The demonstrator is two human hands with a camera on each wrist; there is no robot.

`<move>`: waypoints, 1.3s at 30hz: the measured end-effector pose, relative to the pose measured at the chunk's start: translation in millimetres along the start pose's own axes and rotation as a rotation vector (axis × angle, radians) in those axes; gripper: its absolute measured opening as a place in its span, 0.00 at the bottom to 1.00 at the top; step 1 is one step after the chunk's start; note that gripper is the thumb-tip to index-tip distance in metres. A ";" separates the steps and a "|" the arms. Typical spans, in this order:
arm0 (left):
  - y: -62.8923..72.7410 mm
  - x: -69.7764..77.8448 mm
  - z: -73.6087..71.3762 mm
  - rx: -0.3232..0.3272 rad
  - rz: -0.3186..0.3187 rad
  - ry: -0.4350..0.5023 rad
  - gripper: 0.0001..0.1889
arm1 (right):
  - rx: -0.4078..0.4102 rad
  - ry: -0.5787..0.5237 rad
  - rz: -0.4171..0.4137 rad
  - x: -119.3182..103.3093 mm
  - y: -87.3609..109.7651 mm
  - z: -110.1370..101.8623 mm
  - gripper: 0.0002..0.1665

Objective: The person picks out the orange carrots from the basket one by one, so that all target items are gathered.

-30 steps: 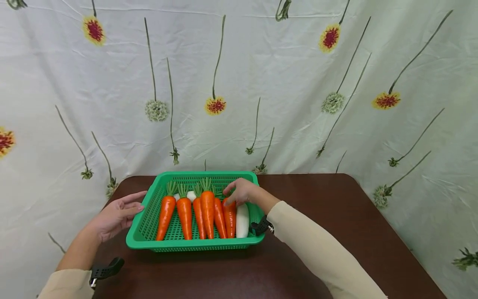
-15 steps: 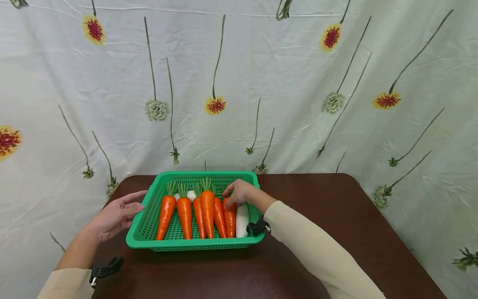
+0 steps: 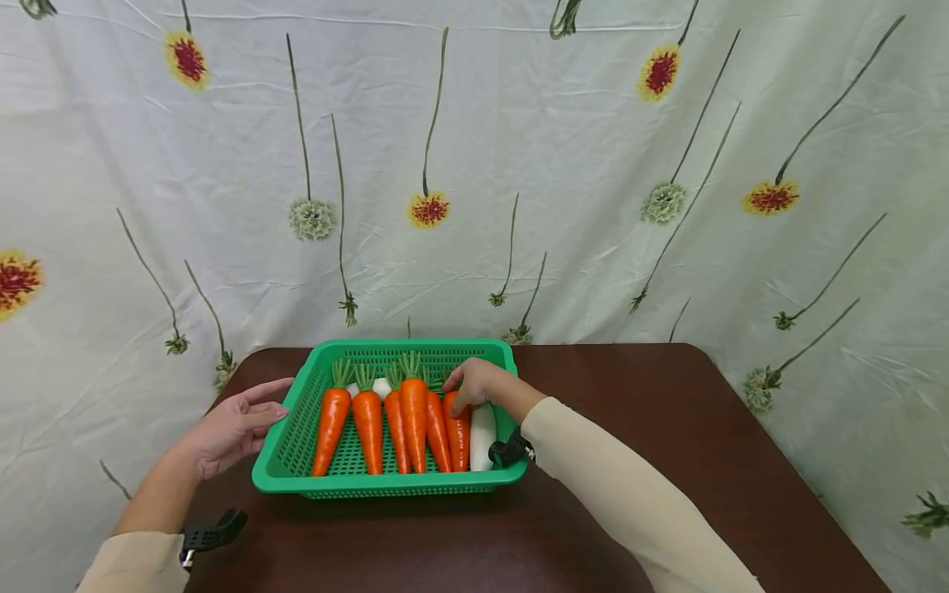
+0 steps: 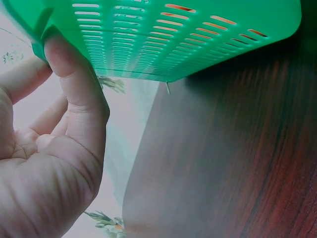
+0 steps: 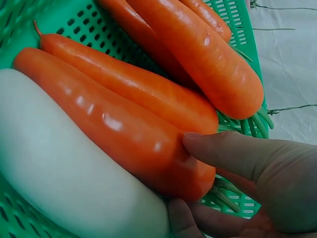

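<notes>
A green plastic basket (image 3: 385, 483) holds several orange carrots with green tops, among them a carrot (image 3: 331, 428) at its left end. My right hand (image 3: 488, 385) pinches the rightmost carrot (image 3: 458, 436) near its leafy end. In the right wrist view the thumb (image 5: 218, 148) presses on top of that carrot, and fingertips reach its other side. Alongside it lies a smooth white radish-like vegetable (image 5: 54, 163), whose ends are partly hidden. On the left, my left hand (image 3: 226, 432) pinches the basket's rim; its thumb (image 4: 74, 74) touches the green plastic in the left wrist view.
Under the basket is a dark brown table (image 3: 623, 412), extending to the right and front. Behind hangs a white cloth (image 3: 482, 272) printed with flowers. White ends (image 3: 381, 387) of other vegetables show behind the carrots. Black straps (image 3: 215, 534) are on both wrists.
My right hand has settled slightly lower on the rightmost carrot over the last second. The left hand and the basket stay in place.
</notes>
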State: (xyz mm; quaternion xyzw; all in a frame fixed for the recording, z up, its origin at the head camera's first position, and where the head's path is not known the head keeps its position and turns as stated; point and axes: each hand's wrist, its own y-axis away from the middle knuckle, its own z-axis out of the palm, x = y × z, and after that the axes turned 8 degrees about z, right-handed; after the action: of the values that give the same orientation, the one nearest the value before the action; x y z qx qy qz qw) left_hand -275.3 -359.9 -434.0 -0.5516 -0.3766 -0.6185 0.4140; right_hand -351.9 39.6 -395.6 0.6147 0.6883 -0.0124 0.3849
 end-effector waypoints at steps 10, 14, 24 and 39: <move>-1.3 -2.4 -0.6 0.020 -0.001 -0.018 0.26 | 0.005 -0.010 0.002 -0.3 -2.5 1.1 0.22; -0.5 -2.4 -0.7 0.006 0.009 -0.005 0.26 | 0.013 -0.019 -0.010 0.0 -2.4 0.8 0.22; 0.7 -3.1 -0.1 -0.015 0.025 0.011 0.26 | 0.023 -0.022 -0.032 0.0 -1.1 0.1 0.22; 6.7 -2.2 4.5 -0.013 0.028 0.003 0.24 | 0.003 -0.129 -0.058 6.1 8.4 -0.2 0.24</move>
State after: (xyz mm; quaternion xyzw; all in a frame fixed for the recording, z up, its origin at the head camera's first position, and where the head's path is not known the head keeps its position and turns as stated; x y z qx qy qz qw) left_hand -267.3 -358.0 -435.7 -0.5586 -0.3643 -0.6158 0.4195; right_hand -344.5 46.8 -394.9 0.5929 0.6797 -0.0639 0.4271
